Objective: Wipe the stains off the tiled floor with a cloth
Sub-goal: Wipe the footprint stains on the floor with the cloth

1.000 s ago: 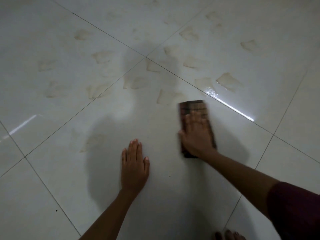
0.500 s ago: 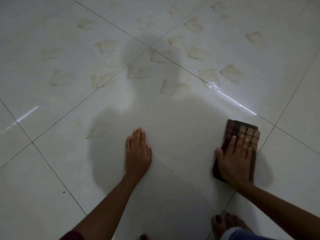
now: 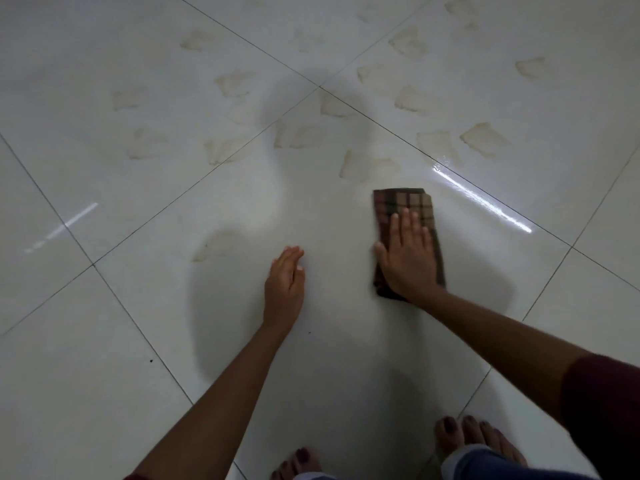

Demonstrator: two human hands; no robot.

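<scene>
Plaid cloth [image 3: 403, 206], brown and tan checks, folded into a long pad, lies flat on the glossy white tiled floor [image 3: 104, 358] under the right hand [image 3: 407, 252]. That hand's fingers [image 3: 405, 221] are straight and spread, palm pressing down; nothing is curled or pinched. The cloth's far end sticks out beyond the fingertips, just short of the nearest tan stain [image 3: 367, 166]. Left hand [image 3: 285, 285] rests on the tile well to the left of the cloth, fingers straight and together, holding nothing, probably a brace. Many more pale tan stains spread across the far tiles, and one faint stain [image 3: 214, 245] sits near the left hand. Judgement on handling: cloth looks soft, light and limp, so it should slide easily on so shiny a tile (and could bunch or slip out from under the palm if pushed only from the heel). Best hold is likely flat pressure over the middle of the pad, fingers towards the leading edge. Bare toes [image 3: 479, 436] show at the bottom edge.
</scene>
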